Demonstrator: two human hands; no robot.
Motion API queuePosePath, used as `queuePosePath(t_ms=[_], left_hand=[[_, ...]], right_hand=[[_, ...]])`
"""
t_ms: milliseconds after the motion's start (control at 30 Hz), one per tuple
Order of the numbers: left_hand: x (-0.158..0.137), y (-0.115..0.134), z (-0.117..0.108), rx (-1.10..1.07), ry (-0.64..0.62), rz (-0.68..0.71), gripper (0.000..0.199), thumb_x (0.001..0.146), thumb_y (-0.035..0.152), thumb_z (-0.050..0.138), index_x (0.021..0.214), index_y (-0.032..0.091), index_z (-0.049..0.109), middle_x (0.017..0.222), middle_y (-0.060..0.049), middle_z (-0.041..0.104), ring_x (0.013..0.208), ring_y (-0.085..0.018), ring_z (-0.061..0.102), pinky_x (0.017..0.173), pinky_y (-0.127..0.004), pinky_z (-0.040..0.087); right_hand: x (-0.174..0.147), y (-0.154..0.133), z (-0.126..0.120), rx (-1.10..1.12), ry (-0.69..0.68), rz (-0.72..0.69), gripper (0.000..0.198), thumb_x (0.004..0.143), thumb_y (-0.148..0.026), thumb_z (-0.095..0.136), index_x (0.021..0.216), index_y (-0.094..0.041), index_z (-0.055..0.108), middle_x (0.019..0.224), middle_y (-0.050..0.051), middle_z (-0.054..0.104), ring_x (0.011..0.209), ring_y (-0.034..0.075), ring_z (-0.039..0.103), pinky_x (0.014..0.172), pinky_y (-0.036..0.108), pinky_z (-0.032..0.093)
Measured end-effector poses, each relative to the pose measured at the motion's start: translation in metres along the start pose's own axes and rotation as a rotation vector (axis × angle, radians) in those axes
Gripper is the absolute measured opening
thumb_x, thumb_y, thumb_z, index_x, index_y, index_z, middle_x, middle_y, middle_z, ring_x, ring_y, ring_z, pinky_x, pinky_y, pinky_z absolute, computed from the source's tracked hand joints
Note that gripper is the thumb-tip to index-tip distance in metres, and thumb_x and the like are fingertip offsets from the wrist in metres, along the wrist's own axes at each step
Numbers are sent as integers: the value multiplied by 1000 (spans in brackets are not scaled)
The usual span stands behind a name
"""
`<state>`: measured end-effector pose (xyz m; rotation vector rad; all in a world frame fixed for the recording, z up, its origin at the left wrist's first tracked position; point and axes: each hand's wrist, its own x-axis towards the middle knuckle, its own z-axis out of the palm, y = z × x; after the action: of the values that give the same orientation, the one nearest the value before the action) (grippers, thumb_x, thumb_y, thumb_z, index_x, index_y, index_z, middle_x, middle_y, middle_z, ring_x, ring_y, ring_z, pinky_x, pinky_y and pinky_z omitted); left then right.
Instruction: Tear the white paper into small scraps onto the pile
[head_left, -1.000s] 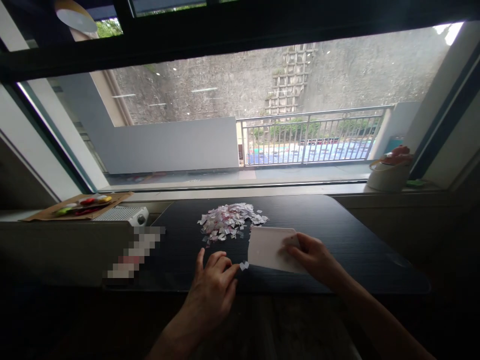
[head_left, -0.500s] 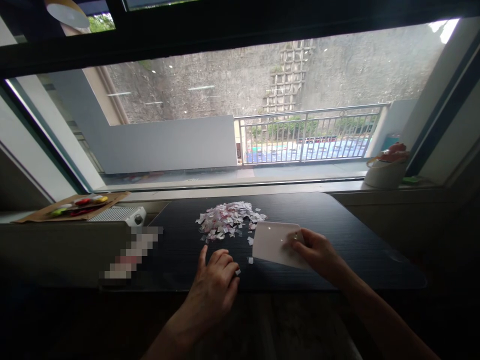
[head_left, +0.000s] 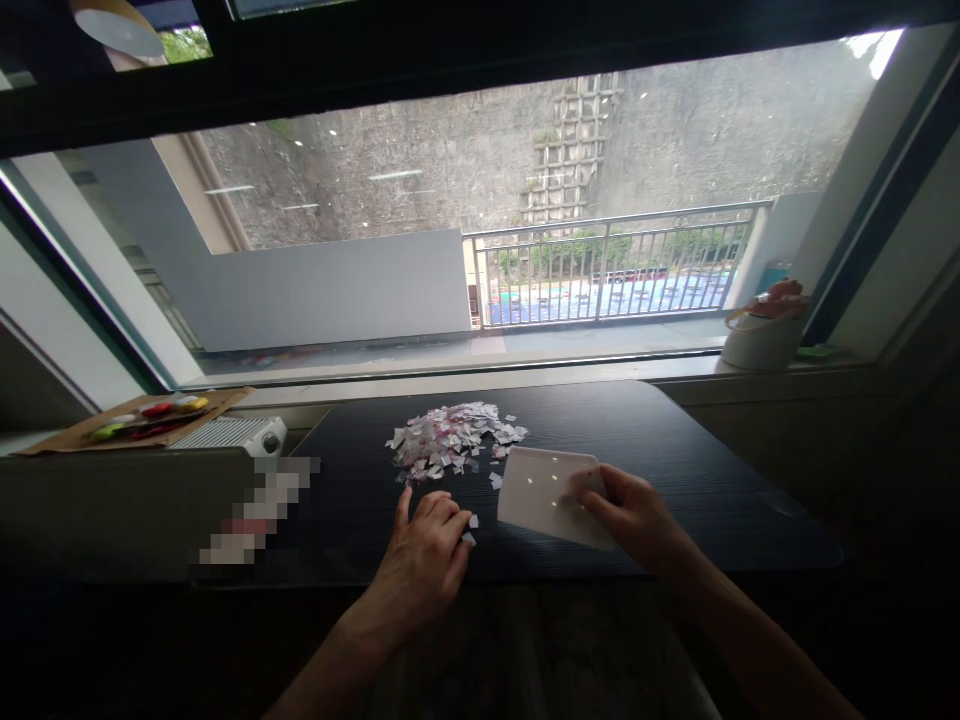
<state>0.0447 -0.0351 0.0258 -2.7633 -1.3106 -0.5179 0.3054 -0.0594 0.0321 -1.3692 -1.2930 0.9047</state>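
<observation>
My right hand (head_left: 634,510) pinches the right end of a thin, pale plastic scraper (head_left: 540,490), a translucent sheet with a rounded left edge and glints of light on it. It is held tilted over the dark table. My left hand (head_left: 431,550) is palm down near the table's front, fingers bent and the little finger stretched forward. A small piece of paper (head_left: 469,539) shows between its thumb and index fingertip. Another white piece (head_left: 474,521) lies right beside the fingertips. Beyond both hands is a loose heap of small white and pinkish paper pieces (head_left: 446,438).
The black wood-grain table (head_left: 622,420) stands against a window sill. Stray paper bits lie between heap and scraper. At left are a radiator (head_left: 240,436), a brown board (head_left: 217,400) with colourful items, and a pixelated patch. A white pot (head_left: 761,340) stands on the sill at right.
A loose paper piece that lay near the scraper's lower left corner is now beside my left fingertips. The scraper has tilted slightly and shifted a little left. The view has moved slightly.
</observation>
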Motion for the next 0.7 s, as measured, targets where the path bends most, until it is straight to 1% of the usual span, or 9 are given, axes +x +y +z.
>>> queuePosePath(t_ms=[167, 367, 500, 700], left_hand=[[1, -3, 3, 28, 47, 7, 27, 84, 17, 44, 103, 23, 62, 100, -4, 62, 115, -25, 49, 106, -64, 20], [-3, 3, 3, 36, 66, -41, 24, 85, 19, 44, 101, 20, 63, 100, -6, 64, 117, -27, 48, 106, -64, 20], [-4, 5, 4, 29, 90, -54, 23, 86, 20, 45, 98, 20, 64, 99, -6, 65, 118, -28, 48, 107, -63, 20], [-6, 5, 3, 47, 102, -50, 23, 84, 19, 45, 97, 19, 64, 98, -7, 66, 116, -28, 49, 106, -64, 21]], right_hand=[[-1, -5, 19, -54, -18, -30, 20, 73, -33, 58, 82, -15, 64, 69, 1, 65, 63, 17, 61, 55, 26, 46], [-5, -7, 34, -33, 16, -26, 25, 73, -35, 57, 85, -15, 65, 75, 4, 68, 68, 20, 63, 58, 28, 48], [-4, -6, 37, -39, 5, -28, 26, 73, -34, 56, 87, -16, 65, 78, 5, 69, 72, 22, 64, 60, 30, 49], [-1, -6, 31, -207, 15, -67, 16, 74, -31, 53, 76, -17, 60, 67, 1, 61, 61, 16, 56, 53, 26, 43]])
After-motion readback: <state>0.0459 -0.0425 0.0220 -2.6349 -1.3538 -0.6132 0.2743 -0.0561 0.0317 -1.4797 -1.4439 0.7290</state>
